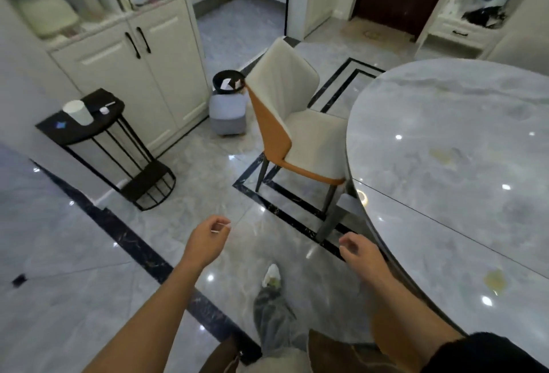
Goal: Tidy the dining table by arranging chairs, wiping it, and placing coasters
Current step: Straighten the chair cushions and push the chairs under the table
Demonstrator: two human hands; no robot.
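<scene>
Head camera, looking down past both forearms: the person stands at the edge of the round grey marble-patterned surface [445, 123], which fills the right side. Two yellowish smears [494, 281] sit on its glossy top, one near the closest rim and one further in.

Their left hand [208, 239] hangs over the floor with the fingers curled in, pinching a thin white stick [222, 227] between the fingertips; what the stick is, I can't make out. Their right hand [360, 254] hovers just beside the rim of the surface, fingers loosely bent and holding nothing.

Ahead of the hands stands the cream-and-orange upholstered chair with dark legs [297, 126]. It is turned at an angle, with the front of its seat tucked under the rim and its back leaning away toward the hallway.

Behind the chair is a small grey bin with a black liner [227, 108], with scraps of white paper inside. To the left, a black half-round wire side stand [98, 132] stands by the wall, carrying a white cup [77, 112] and some small items. A cream two-door cabinet [139, 75] stands behind it.

The shiny grey tiled floor [74, 254] has dark border strips, and one white shoe [271, 276] is planted between the arms.
</scene>
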